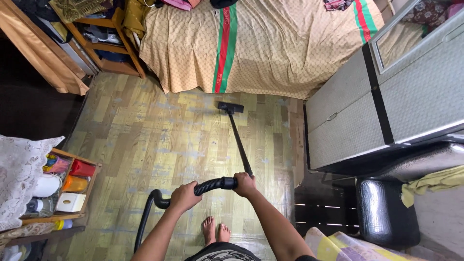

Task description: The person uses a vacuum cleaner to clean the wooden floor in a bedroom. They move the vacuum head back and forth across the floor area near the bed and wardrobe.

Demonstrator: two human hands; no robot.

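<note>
Fingers [193,189] wrapping black vacuum hose [212,185], white box [70,202] left

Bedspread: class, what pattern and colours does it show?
Tan bedspread with a fine repeating print, crossed by green-red-green stripes; the head view shows it best.

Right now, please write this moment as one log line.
left hand: grips hose | right hand: grips wand | floor nozzle: near bed

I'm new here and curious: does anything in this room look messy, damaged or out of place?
Little stands out. A yellow cloth lies crumpled beside the black stool, and the floor looks scuffed. Both hands, left and right, grip the vacuum hose normally.
</note>
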